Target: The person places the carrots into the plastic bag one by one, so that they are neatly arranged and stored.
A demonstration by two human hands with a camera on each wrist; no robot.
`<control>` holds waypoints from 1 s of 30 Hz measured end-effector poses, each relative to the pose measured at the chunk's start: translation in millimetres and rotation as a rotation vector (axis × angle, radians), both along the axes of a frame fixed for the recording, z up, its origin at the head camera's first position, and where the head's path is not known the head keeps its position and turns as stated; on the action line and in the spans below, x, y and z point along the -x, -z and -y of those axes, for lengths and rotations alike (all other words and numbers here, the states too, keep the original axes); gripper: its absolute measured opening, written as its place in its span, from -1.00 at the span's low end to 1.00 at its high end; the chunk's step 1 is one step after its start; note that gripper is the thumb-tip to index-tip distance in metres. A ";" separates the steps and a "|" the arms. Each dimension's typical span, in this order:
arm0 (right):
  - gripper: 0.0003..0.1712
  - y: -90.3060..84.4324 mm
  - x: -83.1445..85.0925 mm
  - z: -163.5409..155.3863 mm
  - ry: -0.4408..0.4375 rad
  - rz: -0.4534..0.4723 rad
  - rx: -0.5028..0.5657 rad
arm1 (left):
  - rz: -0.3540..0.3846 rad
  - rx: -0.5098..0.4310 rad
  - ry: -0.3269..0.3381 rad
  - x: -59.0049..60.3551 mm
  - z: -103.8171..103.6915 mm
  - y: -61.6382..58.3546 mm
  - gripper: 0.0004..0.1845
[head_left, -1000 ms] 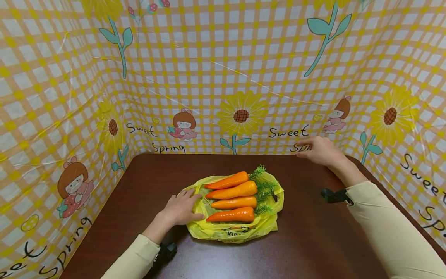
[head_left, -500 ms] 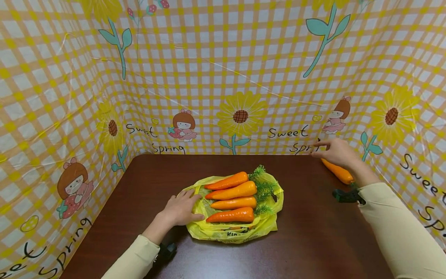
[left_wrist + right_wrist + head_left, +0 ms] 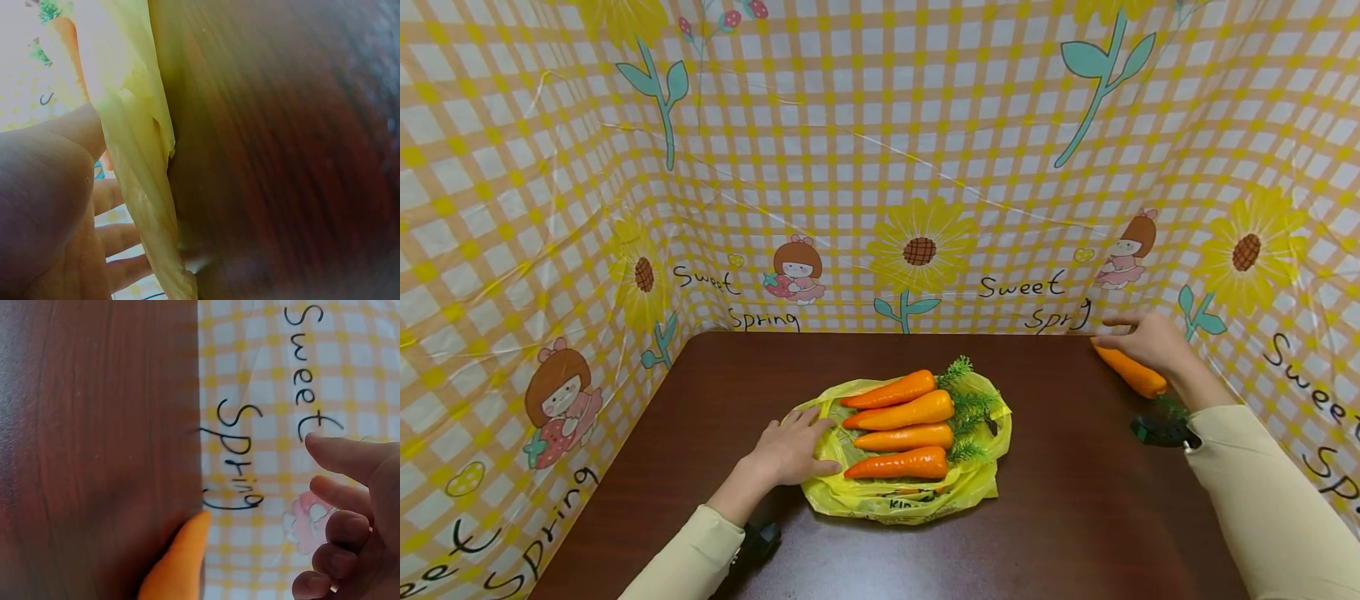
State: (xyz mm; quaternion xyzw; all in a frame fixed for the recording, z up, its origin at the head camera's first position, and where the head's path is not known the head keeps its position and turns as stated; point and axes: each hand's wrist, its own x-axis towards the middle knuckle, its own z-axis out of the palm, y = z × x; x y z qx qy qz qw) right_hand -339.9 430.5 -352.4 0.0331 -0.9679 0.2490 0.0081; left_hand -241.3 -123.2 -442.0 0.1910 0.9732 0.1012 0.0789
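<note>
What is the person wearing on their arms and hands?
Both arms are covered by long, plain cream-beige sleeves, the left sleeve and the right sleeve, ending at the wrists. A small black device is strapped at each wrist: the left device and the right device. The left hand and right hand are bare, with no gloves.

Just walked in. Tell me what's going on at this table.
A person's left hand rests flat on a yellow plastic bag that has four carrots lying on it, mid-table. The right hand reaches over a fifth carrot lying at the table's far right corner, fingers loose above it.
</note>
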 end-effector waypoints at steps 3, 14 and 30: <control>-0.08 5.0 -3.3 -4.9 0.027 0.034 0.068 | 0.001 -0.001 0.000 -0.1 0.0 -0.3 -0.21; 0.07 23.5 -6.9 -28.5 0.125 0.057 0.077 | 0.005 -0.001 -0.003 0.1 0.1 -0.4 -0.21; -0.06 57.2 -6.1 -58.4 0.224 0.011 0.016 | 0.014 0.000 -0.007 0.2 -0.6 -1.7 -0.20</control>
